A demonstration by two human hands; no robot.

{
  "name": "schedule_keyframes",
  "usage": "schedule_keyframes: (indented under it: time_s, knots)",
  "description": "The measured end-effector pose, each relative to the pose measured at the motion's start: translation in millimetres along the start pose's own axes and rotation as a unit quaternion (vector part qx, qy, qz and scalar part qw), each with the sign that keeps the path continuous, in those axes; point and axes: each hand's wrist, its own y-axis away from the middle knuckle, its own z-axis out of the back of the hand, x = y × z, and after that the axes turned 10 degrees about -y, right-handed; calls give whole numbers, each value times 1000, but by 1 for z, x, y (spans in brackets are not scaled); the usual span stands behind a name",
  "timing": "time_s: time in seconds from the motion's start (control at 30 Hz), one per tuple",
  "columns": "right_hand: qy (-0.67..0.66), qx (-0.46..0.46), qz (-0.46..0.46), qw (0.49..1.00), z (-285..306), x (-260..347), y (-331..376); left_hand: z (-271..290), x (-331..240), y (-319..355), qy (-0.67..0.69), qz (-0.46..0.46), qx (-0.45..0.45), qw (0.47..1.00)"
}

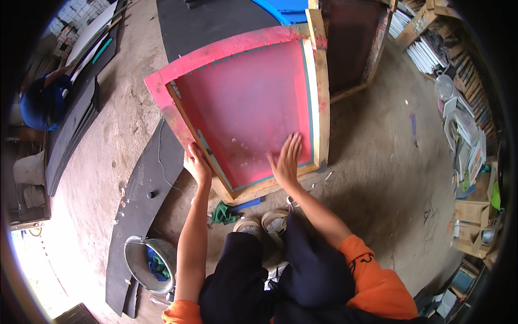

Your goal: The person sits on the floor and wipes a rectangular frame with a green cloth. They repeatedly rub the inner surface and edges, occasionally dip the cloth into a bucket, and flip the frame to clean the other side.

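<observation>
My shoes [274, 220] are on the floor, with the bucket [136, 263] of cloths to my left and a green cloth [223, 214] just beside the frame's lower left corner. The wooden frame [226, 49] stands tilted directly ahead, its near edge by my toes. My left hand [198, 166] is placed at the left rail; its fingers are partly hidden, so I cannot tell whether they close around it. My right hand [287, 162] is open, fingers extended, over the lower right of the red-stained mesh [243, 102]; firm contact cannot be confirmed. Pale spots mark the mesh to its left. Step in hand, as I judge: steady the frame and wipe or check the mesh by palm. The next move calls for a stable left rail and light, even pressure. Beyond stands a second frame [372, 67].
</observation>
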Motion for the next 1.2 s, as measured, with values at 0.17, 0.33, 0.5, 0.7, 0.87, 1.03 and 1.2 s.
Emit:
schedule_keyframes:
  time_s: [0.17, 0.33, 0.5, 0.7, 0.87, 1.03, 1.2]
  knots:
    - [-6, -63, 31, 998, 33, 37, -110, -1, -15, 4, 23, 17, 3, 1000]
    - [54, 52, 8, 997, 18, 0, -16, 7, -20, -15, -11, -36, 11, 999]
    - [2, -16, -73, 997, 6, 2, -2, 3, -59, -58, 6, -37, 49, 998]
    - [12, -12, -57, 998, 28, 27, -80, 0, -61, -50, 56, -18, 35, 998]
    - [6, 56, -48, 997, 13, -2, 6, 7, -76, -41, 77, -39, 34, 996]
    - [-119, -40, -64, 990, 19, 50, -38, 22, -75, -28, 104, -61, 36, 992]
    - [-168, -119, 0, 979, 54, 88, -125, 27, -76, -19, 111, -88, 25, 990]
